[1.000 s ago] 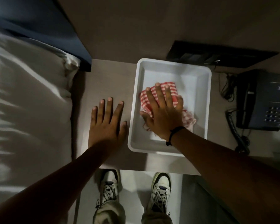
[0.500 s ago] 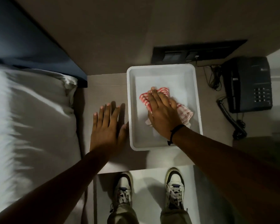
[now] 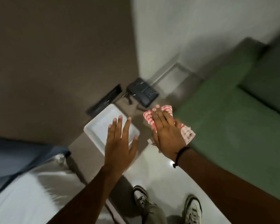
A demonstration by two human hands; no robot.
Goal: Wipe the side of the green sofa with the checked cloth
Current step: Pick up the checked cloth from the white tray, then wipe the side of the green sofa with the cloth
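Note:
The red-and-white checked cloth (image 3: 187, 132) is under my right hand (image 3: 166, 131), which holds it with flat fingers beside the near left edge of the green sofa (image 3: 229, 120). Whether the cloth touches the sofa's side I cannot tell. The sofa fills the right of the view, with a darker green cushion (image 3: 270, 81) at its far end. My left hand (image 3: 120, 143) hovers open, fingers spread, over the white tray (image 3: 97, 125), which holds nothing visible.
The tray sits on a brown bedside table (image 3: 129, 109) with a black telephone (image 3: 142, 92) and a dark wall panel (image 3: 105, 101) behind it. A white bed (image 3: 31, 196) lies at the lower left. My shoes (image 3: 192, 209) stand on pale floor.
My right hand lifted the checked cloth out of the tray and carried it right to the sofa's edge. My left hand rose off the table over the tray. The view swung right, showing the sofa.

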